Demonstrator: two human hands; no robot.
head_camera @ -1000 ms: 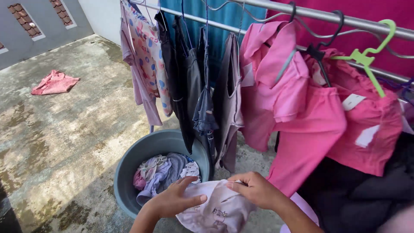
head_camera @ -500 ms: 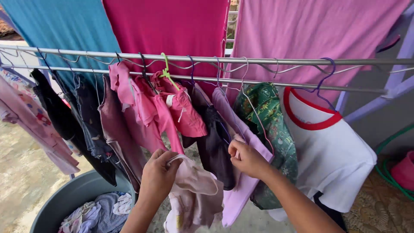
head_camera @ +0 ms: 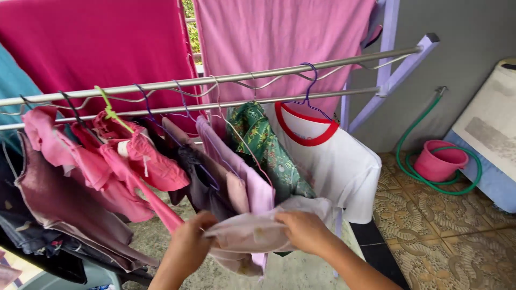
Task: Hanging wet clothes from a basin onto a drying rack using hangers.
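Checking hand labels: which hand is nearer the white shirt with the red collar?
Right. The right hand grips the pale pink garment just below-left of the white shirt; the left hand holds its other end, farther left.

A home's outdoor laundry yard. A metal drying rack (head_camera: 226, 79) spans nine to two o'clock, crowded with small garments on wire hangers (head_camera: 307, 80). At three o'clock a green garden hose (head_camera: 424, 180) coils around a pink bucket (head_camera: 439, 161) on patterned floor tiles (head_camera: 457, 231), beside a grey wall (head_camera: 462, 48).
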